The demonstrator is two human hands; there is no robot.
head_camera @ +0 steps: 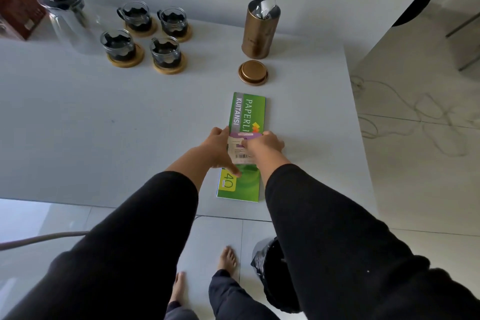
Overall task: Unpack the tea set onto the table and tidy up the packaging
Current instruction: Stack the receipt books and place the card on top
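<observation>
Tea set pieces stand at the far left of the white tabletop (104, 125): a glass teapot (68, 18) with a dark lid, and just to its right four glass cups (118, 45) in dark holders, each on its own round wooden coaster (126, 60), grouped two by two. A brown box (17, 0) sits at the far left corner behind the teapot. Well to the right of the cups stands an upright bronze canister (259, 30), open at the top with a bit of silver and white packaging poking out; its matching lid (253, 72) lies flat on the tabletop just in front of it.

Nearer the person, a long green receipt book (245, 122) lies flat, running away from the near edge. Both hands are on its middle. The left hand (220, 148) rests on the book's left side, fingers (219, 132) bent over the edge and thumb stretched back toward the near end. The right hand (265, 143) has its fingers curled, pinching the pale label strip across the cover. Both sleeves are black.

On the floor below, a bin lined with a black bag (270, 275) stands beside bare feet.
</observation>
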